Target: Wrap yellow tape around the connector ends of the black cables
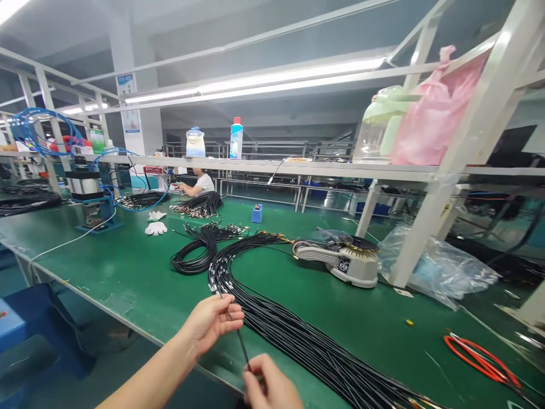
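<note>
One thin black cable [243, 344] runs between my two hands over the front edge of the bench. My left hand [215, 324] pinches it between thumb and forefinger, the other fingers loosely curled. Lower down, my right hand [272, 385] is closed round the same cable; its fingertips are partly hidden. Just beyond lies a long bundle of black cables [306, 338] with white labels, curving from the tape dispenser to the lower right. Touching it on the left is a coiled black cable bunch [193, 258] with metal ends.
A round grey tape dispenser [357, 267] stands behind the bundle, near a shelf post [426, 227]. Orange-red handled pliers [481, 358] lie at right. White gloves [156, 228], a small blue holder [256, 213] and a bench press [91, 199] are farther back. A person [202, 183] sits beyond.
</note>
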`<state>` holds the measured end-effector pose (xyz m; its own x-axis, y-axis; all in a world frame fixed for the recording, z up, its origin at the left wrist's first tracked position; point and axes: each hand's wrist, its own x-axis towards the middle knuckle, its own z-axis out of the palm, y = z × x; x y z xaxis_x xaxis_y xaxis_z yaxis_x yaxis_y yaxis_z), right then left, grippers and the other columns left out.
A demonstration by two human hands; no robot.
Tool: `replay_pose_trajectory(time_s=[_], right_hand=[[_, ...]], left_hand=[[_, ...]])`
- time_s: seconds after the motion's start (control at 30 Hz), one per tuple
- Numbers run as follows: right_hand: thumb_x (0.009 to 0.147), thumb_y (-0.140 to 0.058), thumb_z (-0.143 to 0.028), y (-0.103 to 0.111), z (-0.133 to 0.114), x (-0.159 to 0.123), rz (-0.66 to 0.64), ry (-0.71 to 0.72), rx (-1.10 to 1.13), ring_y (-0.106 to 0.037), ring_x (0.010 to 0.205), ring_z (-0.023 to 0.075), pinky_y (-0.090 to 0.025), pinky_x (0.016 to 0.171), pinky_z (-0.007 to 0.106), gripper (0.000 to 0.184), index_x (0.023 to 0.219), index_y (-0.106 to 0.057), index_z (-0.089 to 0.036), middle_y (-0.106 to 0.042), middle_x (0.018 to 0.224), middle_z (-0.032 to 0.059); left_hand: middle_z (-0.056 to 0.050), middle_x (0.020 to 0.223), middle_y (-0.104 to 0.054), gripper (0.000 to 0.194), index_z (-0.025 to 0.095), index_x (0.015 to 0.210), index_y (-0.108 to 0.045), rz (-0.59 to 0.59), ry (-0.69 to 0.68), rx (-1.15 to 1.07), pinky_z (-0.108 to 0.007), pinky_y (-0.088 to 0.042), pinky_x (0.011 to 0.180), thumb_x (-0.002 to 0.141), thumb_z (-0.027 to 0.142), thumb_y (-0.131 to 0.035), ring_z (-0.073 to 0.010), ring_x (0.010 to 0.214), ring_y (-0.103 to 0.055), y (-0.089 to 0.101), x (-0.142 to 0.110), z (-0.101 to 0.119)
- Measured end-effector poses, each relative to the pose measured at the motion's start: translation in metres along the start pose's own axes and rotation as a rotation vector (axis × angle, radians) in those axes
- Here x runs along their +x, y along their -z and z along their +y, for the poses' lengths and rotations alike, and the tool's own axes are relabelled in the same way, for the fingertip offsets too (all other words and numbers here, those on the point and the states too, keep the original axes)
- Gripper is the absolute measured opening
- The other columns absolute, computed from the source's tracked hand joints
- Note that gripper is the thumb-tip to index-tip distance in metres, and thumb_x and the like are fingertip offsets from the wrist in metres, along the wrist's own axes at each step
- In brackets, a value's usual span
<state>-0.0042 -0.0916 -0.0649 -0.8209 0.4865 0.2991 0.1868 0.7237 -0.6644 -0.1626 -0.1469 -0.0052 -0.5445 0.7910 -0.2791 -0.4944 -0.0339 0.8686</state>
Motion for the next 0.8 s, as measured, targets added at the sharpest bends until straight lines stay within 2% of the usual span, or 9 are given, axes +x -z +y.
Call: replay_pose_trajectory(time_s=[0.07, 0.17, 0.27, 0.37, 0.43, 0.5, 0.6, 0.7, 0.8], right_hand=[[0.091, -0.035, -0.022, 0.051, -0.007, 0.004, -0.104, -0.129, 0.066, -0.063, 0.046, 0.0147, -0.049, 0.045, 0.021, 0.029, 0.103, -0.061, -0.019, -0.068, 0.061, -0.0001], [0.09, -0.043, -0.033, 0.126, -0.009, 0.012, -0.006, -0.024, -0.21, -0.069, 0.078, 0.0195, -0.053, 0.072, 0.028, 0.029, 0.104, -0.066, -0.024, -0.072, 0.084, 0.0042], [0.087, -0.047, -0.032, 0.161, 0.009, 0.016, -0.075, 0.026, -0.406, -0.068, 0.087, 0.0221, -0.054, 0.078, 0.031, 0.028, 0.102, -0.07, -0.028, -0.073, 0.092, 0.0049], [0.079, -0.059, -0.038, 0.156, 0.03, 0.018, -0.279, -0.103, -0.489, -0.065, 0.102, 0.0277, -0.052, 0.089, 0.037, 0.028, 0.1, -0.073, -0.026, -0.07, 0.111, 0.0084], [0.079, -0.058, -0.047, 0.137, 0.034, 0.026, -0.293, -0.214, -0.527, -0.055, 0.117, 0.0316, -0.044, 0.099, 0.043, 0.044, 0.113, -0.069, -0.021, -0.06, 0.126, 0.013], [0.077, -0.058, -0.053, 0.111, 0.03, 0.041, -0.264, -0.256, -0.548, -0.041, 0.129, 0.0334, -0.034, 0.107, 0.047, 0.067, 0.131, -0.053, -0.014, -0.047, 0.139, 0.0176], [0.057, -0.075, -0.052, 0.072, 0.023, 0.069, -0.336, -0.244, -0.539, -0.027, 0.135, 0.0381, -0.024, 0.11, 0.051, 0.103, 0.141, -0.036, -0.007, -0.032, 0.146, 0.023], [0.065, -0.071, -0.044, 0.055, 0.03, 0.088, -0.311, -0.254, -0.503, -0.038, 0.129, 0.0365, -0.03, 0.106, 0.051, 0.091, 0.141, -0.036, -0.007, -0.042, 0.14, 0.0215], [0.072, -0.062, -0.036, 0.065, 0.045, 0.092, -0.296, -0.247, -0.441, -0.053, 0.112, 0.0304, -0.04, 0.097, 0.043, 0.067, 0.133, -0.046, -0.011, -0.054, 0.126, 0.0168]], left_hand=[[-0.011, 0.083, -0.068, 0.01, 0.011, 0.092, -0.058, -0.074, -0.004, -0.046, -0.028, -0.057, 0.064, 0.087, 0.018, -0.053, -0.0183, 0.075, -0.069, -0.009, -0.007, 0.001], [-0.017, 0.091, -0.069, 0.02, 0.006, 0.097, -0.061, -0.124, 0.037, -0.062, -0.038, -0.057, 0.07, 0.082, 0.019, -0.061, -0.0265, 0.081, -0.069, -0.006, -0.014, -0.005], [-0.018, 0.09, -0.068, 0.023, 0.005, 0.099, -0.06, -0.012, 0.036, -0.058, -0.039, -0.055, 0.08, 0.077, 0.011, -0.064, -0.0251, 0.081, -0.069, 0.022, -0.012, -0.007], [-0.015, 0.092, -0.067, 0.022, 0.008, 0.101, -0.056, 0.179, -0.009, -0.055, -0.034, -0.052, 0.089, 0.079, 0.006, -0.057, -0.0199, 0.084, -0.069, 0.06, 0.005, 0.004], [-0.014, 0.095, -0.065, 0.019, 0.01, 0.1, -0.053, 0.265, -0.02, -0.05, -0.034, -0.051, 0.09, 0.081, 0.006, -0.055, -0.018, 0.085, -0.068, 0.075, 0.023, 0.014], [-0.014, 0.096, -0.065, 0.018, 0.01, 0.097, -0.052, 0.281, -0.002, -0.036, -0.036, -0.054, 0.087, 0.08, 0.007, -0.057, -0.0182, 0.084, -0.068, 0.078, 0.043, 0.023], [-0.012, 0.091, -0.066, 0.018, 0.01, 0.092, -0.054, 0.228, 0.044, 0.008, -0.038, -0.057, 0.08, 0.077, 0.011, -0.064, -0.0181, 0.076, -0.068, 0.068, 0.068, 0.031], [-0.01, 0.08, -0.067, 0.025, 0.01, 0.089, -0.054, 0.193, 0.088, 0.083, -0.038, -0.058, 0.072, 0.073, 0.018, -0.071, -0.0174, 0.066, -0.066, 0.055, 0.084, 0.033], [-0.008, 0.071, -0.065, 0.035, 0.01, 0.091, -0.05, 0.192, 0.135, 0.155, -0.039, -0.059, 0.066, 0.068, 0.018, -0.075, -0.0177, 0.061, -0.065, 0.045, 0.09, 0.028]])
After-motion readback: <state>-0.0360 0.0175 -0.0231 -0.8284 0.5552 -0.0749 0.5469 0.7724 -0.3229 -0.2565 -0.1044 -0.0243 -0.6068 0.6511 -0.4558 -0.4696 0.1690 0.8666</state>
